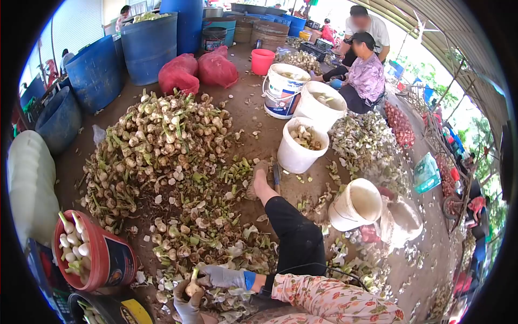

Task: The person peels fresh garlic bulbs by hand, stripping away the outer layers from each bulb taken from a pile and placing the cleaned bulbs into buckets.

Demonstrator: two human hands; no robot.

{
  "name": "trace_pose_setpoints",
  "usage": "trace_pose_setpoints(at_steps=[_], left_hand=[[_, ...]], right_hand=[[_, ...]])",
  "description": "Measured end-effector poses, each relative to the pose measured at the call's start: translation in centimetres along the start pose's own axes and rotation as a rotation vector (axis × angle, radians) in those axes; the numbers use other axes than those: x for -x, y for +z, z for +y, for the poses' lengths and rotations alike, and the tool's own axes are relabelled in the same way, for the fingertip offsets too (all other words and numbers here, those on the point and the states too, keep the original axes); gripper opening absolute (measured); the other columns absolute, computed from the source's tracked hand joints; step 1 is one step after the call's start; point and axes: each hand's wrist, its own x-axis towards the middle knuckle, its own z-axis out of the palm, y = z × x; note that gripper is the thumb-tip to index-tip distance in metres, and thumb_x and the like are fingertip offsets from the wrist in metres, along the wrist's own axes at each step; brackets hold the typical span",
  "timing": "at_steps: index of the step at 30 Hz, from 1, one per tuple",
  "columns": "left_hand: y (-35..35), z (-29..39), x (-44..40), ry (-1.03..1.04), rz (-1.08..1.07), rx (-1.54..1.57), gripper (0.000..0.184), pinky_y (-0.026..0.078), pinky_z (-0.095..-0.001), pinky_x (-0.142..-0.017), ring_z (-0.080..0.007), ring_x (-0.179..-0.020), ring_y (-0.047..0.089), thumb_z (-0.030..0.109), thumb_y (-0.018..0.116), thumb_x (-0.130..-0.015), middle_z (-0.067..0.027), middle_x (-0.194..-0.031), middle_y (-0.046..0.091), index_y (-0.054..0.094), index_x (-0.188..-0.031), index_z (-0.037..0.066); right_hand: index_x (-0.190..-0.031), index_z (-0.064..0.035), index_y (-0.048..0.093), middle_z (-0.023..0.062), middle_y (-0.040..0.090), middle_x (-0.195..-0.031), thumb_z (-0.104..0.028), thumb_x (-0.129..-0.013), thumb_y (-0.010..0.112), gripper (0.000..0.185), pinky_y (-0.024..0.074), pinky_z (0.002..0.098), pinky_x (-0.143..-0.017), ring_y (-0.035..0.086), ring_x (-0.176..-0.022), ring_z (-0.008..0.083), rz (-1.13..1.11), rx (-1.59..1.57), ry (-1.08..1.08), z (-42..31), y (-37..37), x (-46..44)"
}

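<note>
My left hand (186,309), in a grey work glove with a brown-stained palm, is closed around a garlic bulb (192,289) with a short stem pointing up. My right hand (224,276), also gloved and with a blue cuff, has its fingers closed at the stem of that bulb. Whether a small tool sits in the right fingers cannot be made out. Beneath both hands lie peeled skins and cut leaves (226,299). To the left, a red bucket (102,259) holds peeled white bulbs, and a dark bucket (102,309) stands below it.
A large heap of unpeeled garlic (162,135) lies ahead. White buckets (302,156) stand beyond my outstretched leg (297,232). Red mesh sacks (218,67) and blue barrels (148,48) are farther back. Two people (366,75) are at the upper right, one seated.
</note>
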Motion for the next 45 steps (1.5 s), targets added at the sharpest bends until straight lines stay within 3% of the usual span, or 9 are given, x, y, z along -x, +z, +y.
trace_pose_setpoints(at_steps=[6, 14, 15, 17, 24, 29, 34, 39, 45], left_hand=[[-2.3, -2.6, -0.2, -0.303, 0.012, 0.565, 0.051, 0.047, -0.024, -0.051, -0.0127, -0.068, 0.055, 0.055, 0.057, -0.084, 0.0003, -0.091, 0.062, 0.056, -0.116, 0.015], [-3.7, -3.5, -1.6, -0.6, -0.114, 0.732, 0.059, 0.043, -0.0268, -0.043, -0.0155, -0.062, 0.056, 0.069, 0.044, -0.082, -0.0018, -0.082, 0.062, 0.058, -0.103, 0.015], [2.3, 2.5, 1.2, -0.41, 0.101, 0.432, 0.06, 0.044, -0.0277, -0.049, -0.0171, -0.068, 0.057, 0.068, 0.047, -0.082, -0.0037, -0.09, 0.061, 0.056, -0.11, 0.015], [1.7, 2.5, 1.0, -0.244, 0.156, 0.371, 0.049, 0.05, -0.0251, -0.071, -0.0181, -0.084, 0.059, 0.007, 0.069, -0.074, -0.0077, -0.104, 0.058, 0.052, -0.119, 0.002], [0.4, 3.4, 0.7, -0.103, 0.118, 0.224, 0.049, 0.048, -0.027, -0.081, -0.0153, -0.094, 0.056, 0.001, 0.062, -0.08, -0.0067, -0.108, 0.055, 0.043, -0.126, -0.001], [-1.0, 1.7, 0.2, -0.135, -0.072, 0.29, 0.06, 0.051, -0.0289, -0.083, -0.0149, -0.098, 0.058, 0.003, 0.076, -0.071, -0.0065, -0.111, 0.058, 0.047, -0.123, 0.003], [-1.2, 3.7, 1.2, -0.3, -0.235, 0.506, 0.059, 0.052, -0.0289, -0.083, -0.0171, -0.098, 0.06, 0.006, 0.074, -0.073, -0.0072, -0.109, 0.059, 0.046, -0.125, 0.005], [-1.3, 2.8, 0.4, -0.139, -0.081, 0.224, 0.057, 0.05, -0.0282, -0.084, -0.0169, -0.099, 0.057, 0.003, 0.071, -0.073, -0.0065, -0.113, 0.053, 0.045, -0.123, 0.005], [-2.5, 1.9, 0.6, -0.212, -0.208, 0.426, 0.061, 0.05, -0.0274, -0.083, -0.0173, -0.098, 0.059, 0.008, 0.079, -0.067, -0.0089, -0.11, 0.058, 0.049, -0.12, 0.003]], right_hand=[[-0.122, -0.0008, 0.052, 0.0002, 0.052, -0.072, -0.01, -0.09, 0.053, 0.033, 0.0396, 0.024, -0.057, 0.046, -0.065, 0.0085, 0.02, -0.111, -0.119, -0.7, 0.8, 0.7], [-0.119, 0.001, 0.052, 0.0075, 0.059, -0.097, -0.02, -0.092, 0.056, 0.035, 0.0441, 0.031, -0.074, 0.053, -0.085, 0.0163, 0.192, -0.05, -0.205, -1.9, 1.8, 1.3], [-0.117, 0.0017, 0.053, 0.0104, 0.059, -0.098, -0.023, -0.091, 0.056, 0.036, 0.0438, 0.0328, -0.078, 0.053, -0.091, 0.0194, 0.237, -0.031, -0.171, -2.4, 1.7, 1.6], [-0.116, 0.0024, 0.053, 0.0152, 0.059, -0.105, -0.026, -0.09, 0.057, 0.039, 0.0441, 0.0348, -0.085, 0.055, -0.099, 0.0254, 0.28, 0.152, -0.123, -2.5, 1.7, 1.5], [-0.102, -0.0005, 0.059, 0.0036, 0.06, -0.087, -0.009, -0.088, 0.054, 0.018, 0.0424, 0.0219, -0.064, 0.051, -0.072, 0.0092, 0.06, -0.442, 0.074, -6.0, 0.8, 2.1], [-0.101, -0.0004, 0.058, -0.0015, 0.058, -0.083, -0.01, -0.088, 0.056, 0.016, 0.04, 0.0207, -0.058, 0.05, -0.067, 0.006, -0.129, 0.09, 0.014, -6.6, -1.0, 2.2], [-0.113, 0.0033, 0.054, 0.0075, 0.062, -0.096, -0.01, -0.091, 0.052, 0.026, 0.0475, 0.0267, -0.069, 0.058, -0.085, 0.0123, 0.329, 0.485, -0.062, -3.9, -3.0, -0.1], [-0.123, -0.0001, 0.048, 0.0138, 0.055, -0.109, -0.023, -0.082, 0.069, 0.051, 0.0469, 0.0333, -0.081, 0.057, -0.09, 0.0238, 0.062, 0.191, -0.046, -4.1, -0.8, 0.7], [-0.099, -0.0013, 0.057, 0.0081, 0.057, -0.086, -0.003, -0.08, 0.066, 0.021, 0.046, 0.0253, -0.066, 0.056, -0.075, 0.0132, 0.129, 0.173, -0.329, -4.9, 1.1, 1.1]])
